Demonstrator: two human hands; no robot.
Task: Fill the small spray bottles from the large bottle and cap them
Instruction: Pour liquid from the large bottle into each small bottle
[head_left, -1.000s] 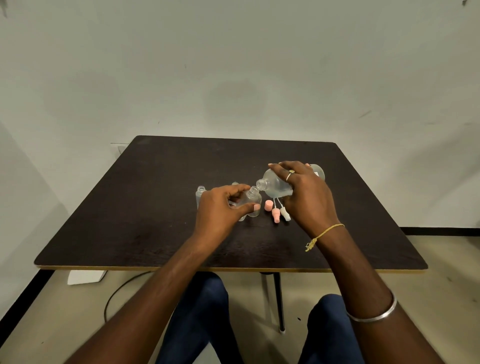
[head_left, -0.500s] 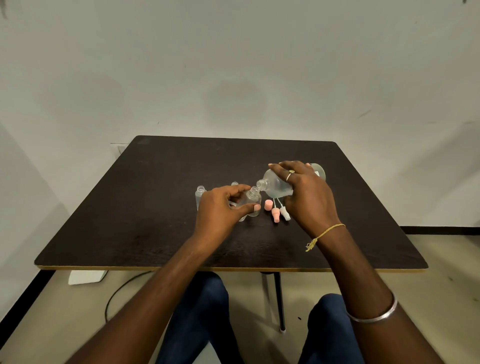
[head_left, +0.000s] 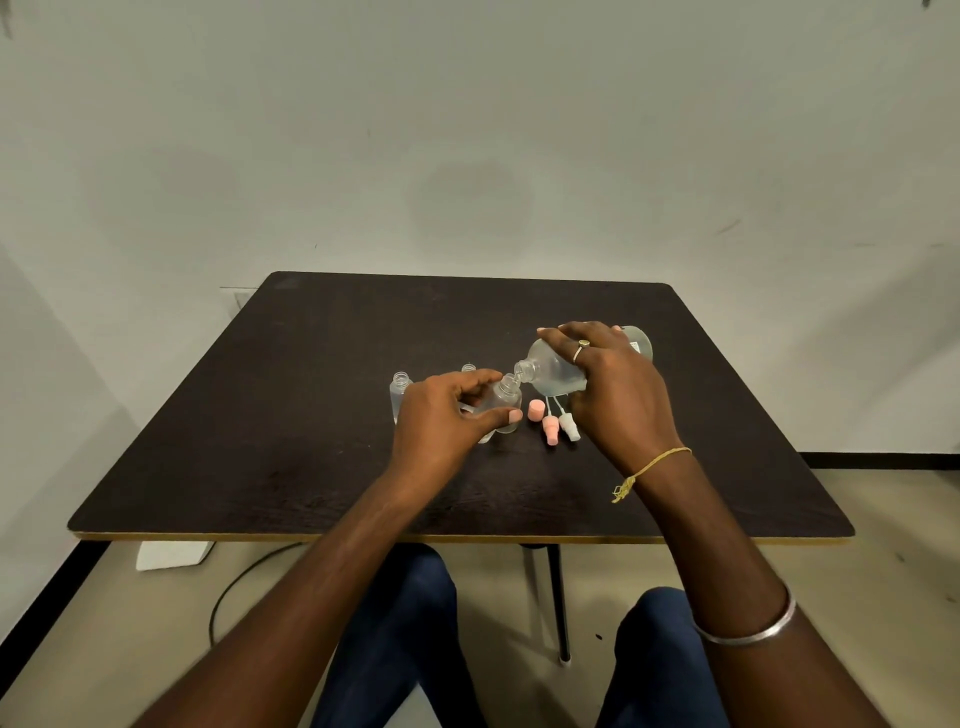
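the left hand (head_left: 441, 415) is wrapped round a small spray bottle (head_left: 508, 401), with the thumb on the near side and the fingers on the far side, and holds it a bit tilted. i cannot tell if its bottom sits on the counter (head_left: 291, 426). the right hand (head_left: 618, 389) grips the large bottle (head_left: 553, 375) from above and tips it down to the left, so its open mouth is right at the small bottle's open neck. just below, between the two hands, lie a pink cap (head_left: 535, 409), a pink spray top (head_left: 549, 430) and a white spray top (head_left: 570, 427), close together. behind the left hand stand two more open small bottles, one out to the left (head_left: 400, 389) and one peeking over the knuckles (head_left: 468, 368). all of this is near the middle of the counter, well away from every edge, with wide bare room on the left, on the right and toward the wall. both arms cross the near edge (head_left: 415, 538).
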